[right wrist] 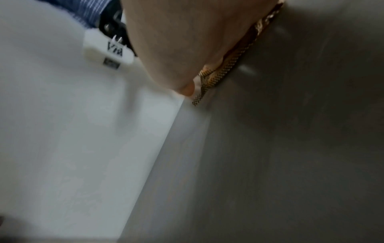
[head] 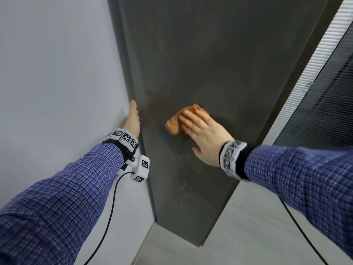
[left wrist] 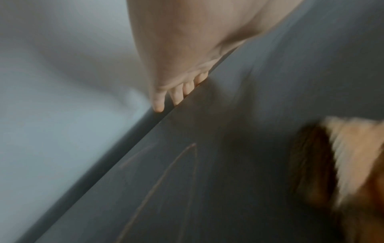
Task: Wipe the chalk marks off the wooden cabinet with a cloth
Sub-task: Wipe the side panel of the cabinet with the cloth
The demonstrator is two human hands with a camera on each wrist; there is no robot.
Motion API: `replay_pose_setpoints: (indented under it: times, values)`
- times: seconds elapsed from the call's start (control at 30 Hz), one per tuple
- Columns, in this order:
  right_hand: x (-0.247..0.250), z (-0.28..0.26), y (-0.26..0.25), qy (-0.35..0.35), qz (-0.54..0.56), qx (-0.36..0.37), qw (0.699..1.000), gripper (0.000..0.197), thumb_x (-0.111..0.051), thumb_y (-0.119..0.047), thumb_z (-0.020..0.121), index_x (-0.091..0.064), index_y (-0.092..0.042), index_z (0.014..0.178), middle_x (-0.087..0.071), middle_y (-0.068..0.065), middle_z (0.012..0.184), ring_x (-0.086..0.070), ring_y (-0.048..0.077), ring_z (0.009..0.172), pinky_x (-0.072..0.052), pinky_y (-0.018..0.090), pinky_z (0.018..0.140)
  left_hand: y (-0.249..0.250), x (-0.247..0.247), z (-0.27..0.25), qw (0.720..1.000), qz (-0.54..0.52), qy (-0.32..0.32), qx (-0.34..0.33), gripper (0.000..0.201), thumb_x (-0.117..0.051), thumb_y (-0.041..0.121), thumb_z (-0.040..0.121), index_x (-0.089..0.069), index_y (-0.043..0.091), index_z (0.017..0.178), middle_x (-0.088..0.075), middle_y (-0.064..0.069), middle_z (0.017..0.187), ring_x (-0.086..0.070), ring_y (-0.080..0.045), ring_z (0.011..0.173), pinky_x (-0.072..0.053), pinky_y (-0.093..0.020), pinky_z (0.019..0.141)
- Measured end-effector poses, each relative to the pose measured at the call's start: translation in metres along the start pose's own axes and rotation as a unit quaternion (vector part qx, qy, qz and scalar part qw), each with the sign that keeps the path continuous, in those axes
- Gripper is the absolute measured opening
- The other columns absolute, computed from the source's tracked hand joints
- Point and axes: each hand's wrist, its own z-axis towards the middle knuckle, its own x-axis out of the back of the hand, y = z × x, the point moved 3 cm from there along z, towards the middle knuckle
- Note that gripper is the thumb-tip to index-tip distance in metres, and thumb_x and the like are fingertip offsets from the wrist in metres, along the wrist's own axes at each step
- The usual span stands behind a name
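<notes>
Since both checked sleeves [head: 63, 197] fill the near foreground, start there: wrist rigs with marker tags, cables trailing down. Next out, faint chalk marks [head: 182, 185] run as thin lines down the dark cabinet [head: 219, 54] face, long axis roughly vertical, lying below the right hand [head: 205, 135] and toward the person. Right hand is flat, fingers straight, palm pressing an orange cloth [head: 174, 124] against the panel; not curled round it. Cloth sticks out past the fingertips up and to the left. Left hand [head: 133, 118] sits on the cabinet's left edge by the grey wall [head: 57, 64], fingers [left wrist: 159, 102] straight along the side face, holding nothing, likely just bracing. Left wrist view shows more chalk lines [left wrist: 166, 172] on the face beyond that hand. Key relation: remaining marks lie below the cloth, so the next stroke probably needs to pull down along the panel; right hand is the nearer one. Farther right, window blinds [head: 324, 64].
</notes>
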Motion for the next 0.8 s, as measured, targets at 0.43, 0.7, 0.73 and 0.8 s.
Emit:
replay_pose_setpoints:
  times: [0.43,0.7,0.73,0.8]
  values:
    - [-0.099,-0.022,-0.071,-0.097,-0.065,0.109,0.987,0.085,-0.029,-0.052,0.096,0.009,0.002,0.151,0.008,0.014,0.163,0.012,0.031,0.149,0.023,0.052,0.11,-0.088,-0.005,-0.003,0.998,0.011,0.043,0.033,0.067,-0.017,0.053,0.108,-0.021,0.012,0.161,-0.024,-0.005,0.167,-0.024,-0.02,0.153,-0.013,-0.037,0.123]
    - [-0.138,-0.008,-0.12,-0.132,-0.096,0.119,0.979,0.09,-0.026,-0.058,0.095,0.008,0.003,0.152,0.007,0.016,0.162,0.013,0.036,0.148,0.023,0.057,0.11,-0.133,0.006,0.031,0.997,-0.012,0.073,0.032,0.073,-0.018,0.058,0.106,-0.034,0.007,0.156,-0.038,-0.012,0.16,-0.034,-0.024,0.148,-0.02,-0.038,0.123]
    - [-0.158,-0.026,-0.131,-0.154,-0.111,0.132,0.973,0.091,-0.026,-0.059,0.095,0.01,0.002,0.151,0.009,0.016,0.162,0.014,0.036,0.148,0.028,0.059,0.106,-0.146,0.008,0.034,0.997,-0.019,0.072,0.035,0.073,-0.018,0.058,0.106,-0.034,0.008,0.156,-0.037,-0.012,0.16,-0.034,-0.025,0.148,-0.02,-0.038,0.124]
    - [-0.182,-0.051,-0.145,-0.172,-0.122,0.137,0.968,0.092,-0.028,-0.059,0.095,0.016,0.001,0.149,0.012,0.015,0.162,0.017,0.035,0.147,0.038,0.059,0.096,-0.168,0.008,0.038,0.997,-0.03,0.062,0.037,0.073,-0.017,0.059,0.105,-0.031,0.011,0.158,-0.033,-0.011,0.163,-0.032,-0.025,0.149,-0.018,-0.04,0.125]
